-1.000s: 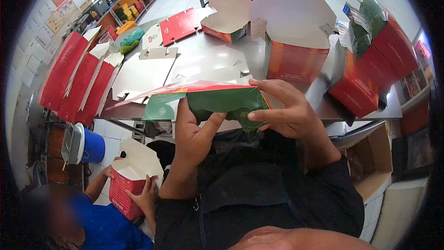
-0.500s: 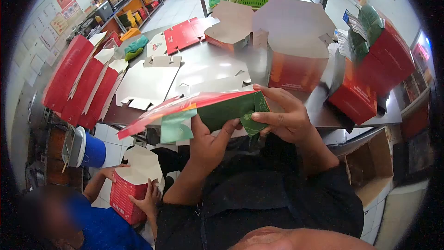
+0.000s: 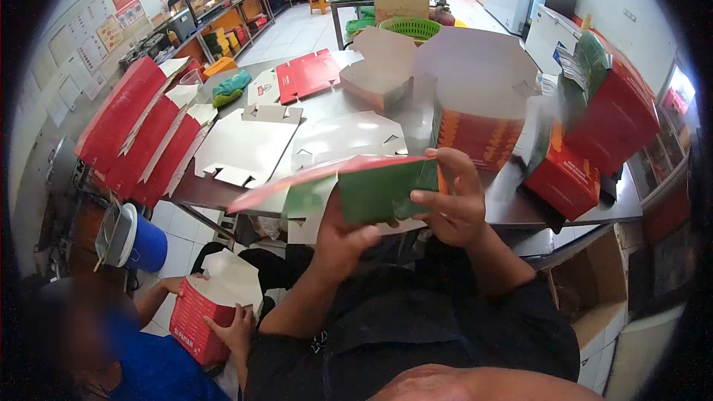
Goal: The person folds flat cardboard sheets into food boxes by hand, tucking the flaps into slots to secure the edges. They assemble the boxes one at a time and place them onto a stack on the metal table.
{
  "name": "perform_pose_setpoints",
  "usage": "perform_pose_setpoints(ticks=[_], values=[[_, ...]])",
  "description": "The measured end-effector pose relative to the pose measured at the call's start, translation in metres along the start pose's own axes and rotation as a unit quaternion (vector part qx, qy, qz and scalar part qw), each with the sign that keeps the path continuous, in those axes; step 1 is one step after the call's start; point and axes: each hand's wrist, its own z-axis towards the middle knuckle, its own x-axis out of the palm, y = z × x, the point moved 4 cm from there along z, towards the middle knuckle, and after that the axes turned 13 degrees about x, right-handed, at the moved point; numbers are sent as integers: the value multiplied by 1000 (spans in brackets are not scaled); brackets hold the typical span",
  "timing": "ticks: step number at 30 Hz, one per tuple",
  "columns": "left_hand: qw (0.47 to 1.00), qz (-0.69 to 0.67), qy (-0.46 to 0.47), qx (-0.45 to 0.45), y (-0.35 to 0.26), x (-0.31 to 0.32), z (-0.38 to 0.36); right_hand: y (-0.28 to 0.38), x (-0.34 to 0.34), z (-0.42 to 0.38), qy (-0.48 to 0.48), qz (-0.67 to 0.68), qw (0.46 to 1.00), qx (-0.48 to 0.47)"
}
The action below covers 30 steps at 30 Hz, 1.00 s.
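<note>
A partly folded cardboard box with a green side panel [image 3: 379, 187] and a red top is held between my two hands above the table's front edge. My left hand [image 3: 343, 236] grips its lower edge from below, the thumb stretched to the right. At the right end, my right hand [image 3: 454, 200] pinches the box, with fingers on the green side and over the top corner. A pale green flap [image 3: 306, 199] sticks out at the left, blurred. Behind the box lie flat white box blanks [image 3: 249, 141] on the metal table [image 3: 405, 120].
Stacked red cartons [image 3: 122, 115] lean at the left. Brown-lined stacks of cartons [image 3: 475, 67] stand at the back, more red boxes [image 3: 568, 178] at the right. Below left, a person in blue [image 3: 163, 367] holds a red box [image 3: 194, 323]. A blue bucket [image 3: 148, 241] stands nearby.
The box has shifted slightly right and down with both hands. The green end flap that hung loose by my right hand now lies closer to the side. The camera view has tilted up.
</note>
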Motion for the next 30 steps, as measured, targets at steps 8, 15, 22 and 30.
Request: perform_pose_setpoints(ticks=[8, 15, 22, 30], values=[[988, 20, -149, -20, 17, -1, 1, 11, 33, -18, -59, -98, 992, -54], [991, 68, -10, -114, -51, -3, 14, 14, 0, 31, -46, 14, 995, -84], [938, 316, 144, -19, -77, 27, 20, 44, -16, 97, 124, -109, 981, 97], [758, 623, -45, 189, -63, -6, 8, 25, -16, 92, -10, -73, 996, 51]])
